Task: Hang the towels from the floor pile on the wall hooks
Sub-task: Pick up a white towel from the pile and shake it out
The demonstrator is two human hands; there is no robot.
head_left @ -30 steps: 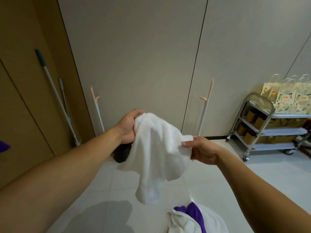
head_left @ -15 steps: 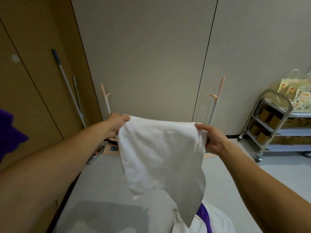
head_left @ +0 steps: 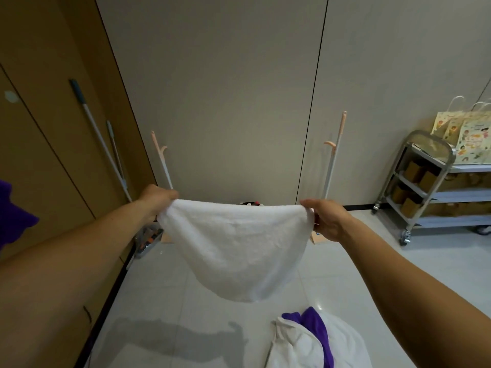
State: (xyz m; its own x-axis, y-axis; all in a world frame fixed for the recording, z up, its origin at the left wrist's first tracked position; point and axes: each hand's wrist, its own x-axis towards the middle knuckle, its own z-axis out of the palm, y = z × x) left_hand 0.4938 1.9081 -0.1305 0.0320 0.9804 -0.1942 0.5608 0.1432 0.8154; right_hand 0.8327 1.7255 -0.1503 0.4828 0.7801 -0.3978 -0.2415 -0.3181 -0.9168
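A white towel (head_left: pixel 236 248) hangs spread out in front of me, held up by its two top corners. My left hand (head_left: pixel 156 199) pinches the left corner and my right hand (head_left: pixel 325 219) pinches the right corner. Below it on the floor lies the pile (head_left: pixel 316 341) of white and purple towels. A purple towel (head_left: pixel 12 211) hangs at the left edge against the brown wall. No wall hook is plainly visible.
Two poles with pink hooked tips (head_left: pixel 159 155) (head_left: pixel 336 147) lean against the beige wall panels. Mop handles (head_left: pixel 98 136) lean in the left corner. A metal trolley (head_left: pixel 425 187) with boxes and paper bags stands at the right. Small items (head_left: pixel 147 239) lie by the wall base.
My hands have pulled apart, stretching the bunched towel wide and flat between them. My view has shifted a little to the left.
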